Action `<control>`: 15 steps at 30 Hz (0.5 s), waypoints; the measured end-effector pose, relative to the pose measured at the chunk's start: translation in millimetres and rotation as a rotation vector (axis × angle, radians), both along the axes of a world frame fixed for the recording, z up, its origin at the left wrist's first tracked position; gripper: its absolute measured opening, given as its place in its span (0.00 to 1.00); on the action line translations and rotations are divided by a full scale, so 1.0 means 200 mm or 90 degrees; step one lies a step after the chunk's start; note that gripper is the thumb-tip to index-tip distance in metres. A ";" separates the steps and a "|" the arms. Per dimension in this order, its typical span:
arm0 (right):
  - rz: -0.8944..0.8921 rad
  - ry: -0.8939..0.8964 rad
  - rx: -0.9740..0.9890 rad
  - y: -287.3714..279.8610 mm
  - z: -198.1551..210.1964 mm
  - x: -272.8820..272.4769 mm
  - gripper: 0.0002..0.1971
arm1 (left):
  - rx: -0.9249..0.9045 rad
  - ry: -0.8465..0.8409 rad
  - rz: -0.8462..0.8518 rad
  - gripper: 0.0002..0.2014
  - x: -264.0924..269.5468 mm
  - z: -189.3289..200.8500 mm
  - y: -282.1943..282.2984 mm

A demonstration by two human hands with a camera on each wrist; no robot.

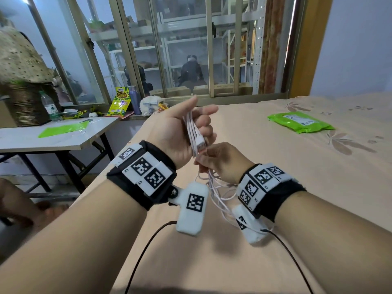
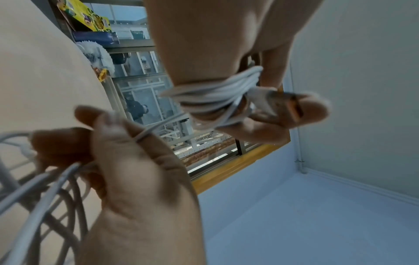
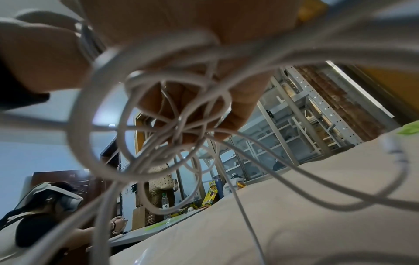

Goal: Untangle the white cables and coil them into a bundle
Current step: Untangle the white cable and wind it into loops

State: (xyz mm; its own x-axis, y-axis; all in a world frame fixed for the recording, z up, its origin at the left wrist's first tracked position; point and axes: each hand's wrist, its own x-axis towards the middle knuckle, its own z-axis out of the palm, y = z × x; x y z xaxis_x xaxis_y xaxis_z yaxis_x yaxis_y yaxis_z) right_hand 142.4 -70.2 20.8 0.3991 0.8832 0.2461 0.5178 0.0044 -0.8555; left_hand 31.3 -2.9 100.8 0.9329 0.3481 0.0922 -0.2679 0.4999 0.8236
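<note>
My left hand [image 1: 186, 128] is raised over the bed, palm up, its fingers curled round a coil of white cable [image 1: 194, 132] with a USB plug [image 1: 201, 145] sticking out at the bottom. The left wrist view shows the same coil [image 2: 215, 91] wound round the fingers. Just below it, my right hand [image 1: 220, 160] pinches a strand of the white cable [image 2: 145, 133]. Loose tangled loops [image 1: 218, 194] hang under the right hand down to the bed, and they fill the right wrist view [image 3: 172, 125].
The bed [image 1: 275, 209] has a peach sheet, with a green packet [image 1: 299, 122] at the far right. A white folding table [image 1: 53, 136] with a bottle, basket and snack bag stands left. Another person's hand [image 1: 19, 206] is at the left edge. Windows lie ahead.
</note>
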 end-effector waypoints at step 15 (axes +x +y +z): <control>0.031 -0.141 -0.099 -0.03 0.03 -0.06 0.15 | 0.175 0.032 0.323 0.12 0.13 -0.11 0.05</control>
State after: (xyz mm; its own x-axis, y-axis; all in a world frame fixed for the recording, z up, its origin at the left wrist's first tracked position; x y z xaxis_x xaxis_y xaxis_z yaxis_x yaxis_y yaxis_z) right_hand 130.2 -76.8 26.9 0.3072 0.9338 0.1834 0.6949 -0.0885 -0.7136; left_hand 56.7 6.7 78.4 0.6611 0.7226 0.2022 -0.3752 0.0850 0.9230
